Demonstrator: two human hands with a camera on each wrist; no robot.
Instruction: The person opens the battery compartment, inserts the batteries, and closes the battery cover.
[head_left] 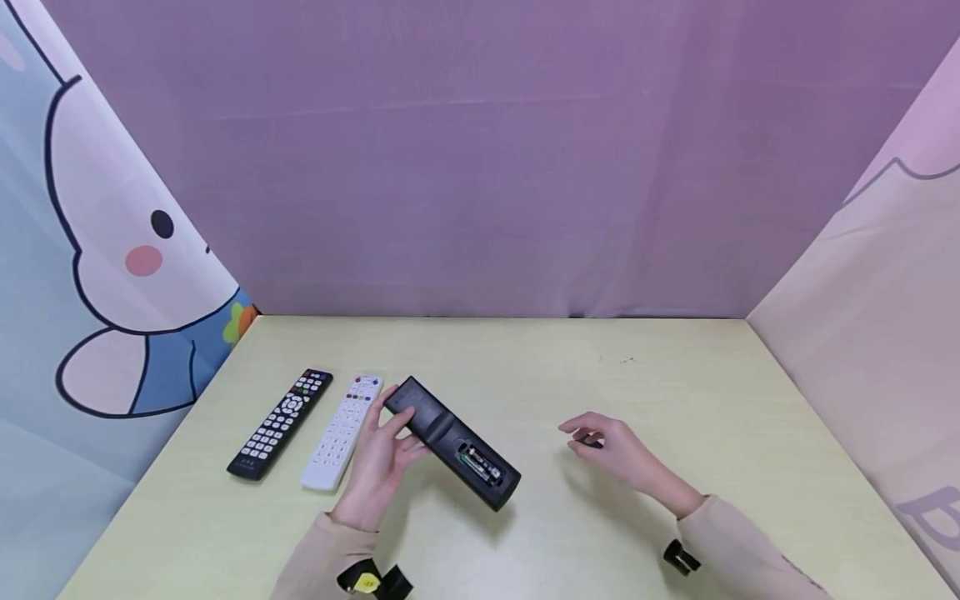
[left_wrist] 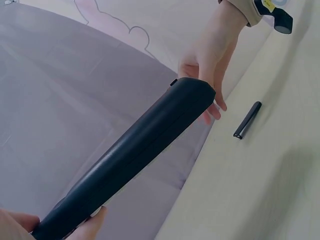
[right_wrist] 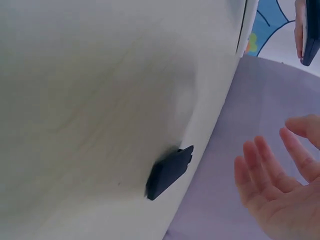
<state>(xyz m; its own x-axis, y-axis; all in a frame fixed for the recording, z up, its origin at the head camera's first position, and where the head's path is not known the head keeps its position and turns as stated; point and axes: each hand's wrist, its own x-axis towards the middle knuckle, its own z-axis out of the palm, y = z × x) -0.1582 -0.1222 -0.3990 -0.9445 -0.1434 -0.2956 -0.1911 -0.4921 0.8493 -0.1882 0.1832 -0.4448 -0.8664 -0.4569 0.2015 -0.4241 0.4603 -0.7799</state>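
My left hand (head_left: 378, 467) grips a black remote control (head_left: 431, 417) by one end, its back facing up. In the remote's uncovered battery compartment (head_left: 480, 463) something greenish and silvery shows, apparently a battery. In the left wrist view the remote (left_wrist: 130, 155) slants across, with the left fingertips at its lower end. My right hand (head_left: 615, 450) hovers to the right of the remote, its fingers loosely bent and holding nothing. A small black battery cover (right_wrist: 169, 172) lies on the table, apart from the right hand (right_wrist: 285, 185); in the head view the fingers partly hide it.
A black remote control (head_left: 281, 427) and a white remote control (head_left: 343, 433) lie side by side on the left of the pale table (head_left: 525, 358). A purple cloth (head_left: 480, 167) hangs behind the table's far edge. Printed cloths flank both sides.
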